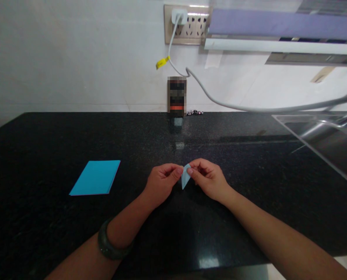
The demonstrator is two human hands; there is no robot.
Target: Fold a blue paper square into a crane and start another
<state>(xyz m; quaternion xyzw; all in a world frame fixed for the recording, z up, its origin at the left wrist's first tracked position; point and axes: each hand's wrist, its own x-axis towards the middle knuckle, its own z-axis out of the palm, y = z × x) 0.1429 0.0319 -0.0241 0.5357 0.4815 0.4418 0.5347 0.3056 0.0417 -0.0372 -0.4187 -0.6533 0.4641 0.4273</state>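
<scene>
Between my two hands, over the middle of the dark countertop, is a small piece of folded light-blue paper (185, 179) that narrows to a point at the bottom. My left hand (165, 182) pinches its left side between thumb and fingers. On the opposite side, my right hand (208, 178) grips the paper's upper right part with thumb and bent fingers, which hide some of it. A stack of bright blue square paper sheets (96, 177) lies flat to the left, apart from both hands.
A phone-like upright object (177, 95), its front pixelated, leans on the wall behind the countertop (138, 136). A grey cable (220, 102) runs from a plug in the wall socket (187, 25) to the right. At the right is a metal sink (330, 136).
</scene>
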